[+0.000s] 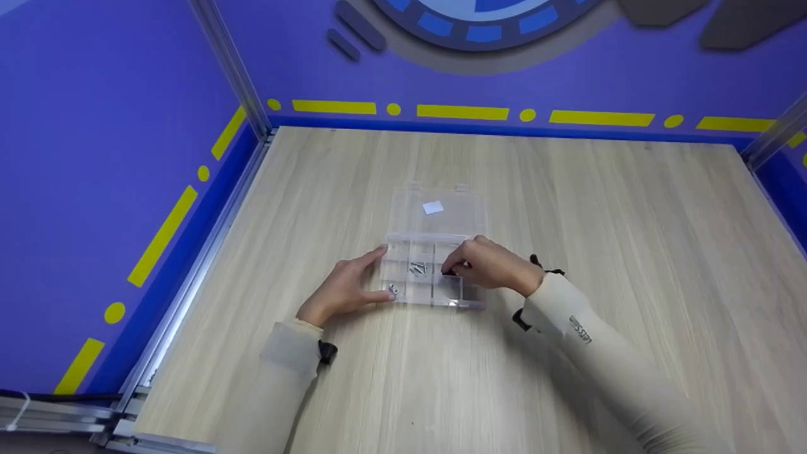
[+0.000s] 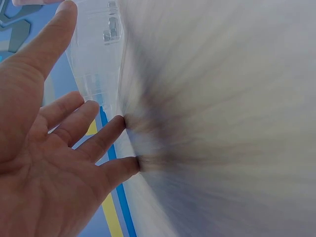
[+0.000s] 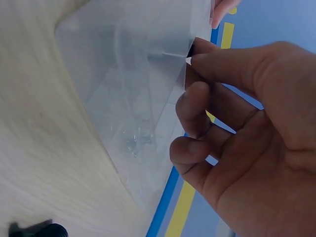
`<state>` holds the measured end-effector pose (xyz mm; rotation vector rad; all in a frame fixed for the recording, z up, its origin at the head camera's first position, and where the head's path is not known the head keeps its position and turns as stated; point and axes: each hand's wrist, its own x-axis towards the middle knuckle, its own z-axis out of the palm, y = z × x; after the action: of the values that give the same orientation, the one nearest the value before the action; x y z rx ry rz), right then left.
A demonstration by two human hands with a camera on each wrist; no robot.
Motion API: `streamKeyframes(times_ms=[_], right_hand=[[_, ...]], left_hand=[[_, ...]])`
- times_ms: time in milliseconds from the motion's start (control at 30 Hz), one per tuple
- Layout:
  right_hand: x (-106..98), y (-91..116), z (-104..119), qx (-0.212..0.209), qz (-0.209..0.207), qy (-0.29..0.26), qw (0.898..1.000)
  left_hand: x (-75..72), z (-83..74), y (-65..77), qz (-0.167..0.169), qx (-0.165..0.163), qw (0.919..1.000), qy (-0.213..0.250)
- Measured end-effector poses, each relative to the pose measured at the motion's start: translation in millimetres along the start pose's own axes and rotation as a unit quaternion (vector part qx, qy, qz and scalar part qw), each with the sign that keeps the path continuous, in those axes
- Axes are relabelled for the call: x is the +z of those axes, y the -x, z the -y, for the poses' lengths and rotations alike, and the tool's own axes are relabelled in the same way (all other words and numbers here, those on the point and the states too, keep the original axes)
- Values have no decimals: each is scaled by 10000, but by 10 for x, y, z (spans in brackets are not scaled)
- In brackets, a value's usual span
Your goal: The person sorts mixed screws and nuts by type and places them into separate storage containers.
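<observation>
Pale wood-grain tabletop (image 1: 403,378) under clear plastic compartment box (image 1: 416,294). Left hand (image 1: 345,284), fingers extended, touches box's left side; right hand (image 1: 488,261) pinches small dark piece (image 1: 448,273) at box's right half, mostly hidden; we cannot identify it.

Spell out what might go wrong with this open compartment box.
The right hand's fingertips work close to the dividers, so a bump could jolt the clear compartment box. If it tipped, the loose silver metal pieces might spill into neighbouring compartments. The lid lies open behind, so nothing covers them.
</observation>
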<state>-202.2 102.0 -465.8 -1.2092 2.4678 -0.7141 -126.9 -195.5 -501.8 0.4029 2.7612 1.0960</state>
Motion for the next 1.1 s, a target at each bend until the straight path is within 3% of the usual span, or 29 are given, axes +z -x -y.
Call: streamKeyframes(times_ms=[300, 667, 1100], right_hand=[[13, -7, 13, -182, 270, 216, 9992], [16, -2, 20, -283, 272, 174, 9991], [0, 51, -33, -205, -295, 53, 9993]], left_hand=[[12, 8, -13, 10, -87, 10000, -41], [5, -9, -8, 26, -131, 9999, -14], [12, -8, -12, 112, -265, 9996, 67]])
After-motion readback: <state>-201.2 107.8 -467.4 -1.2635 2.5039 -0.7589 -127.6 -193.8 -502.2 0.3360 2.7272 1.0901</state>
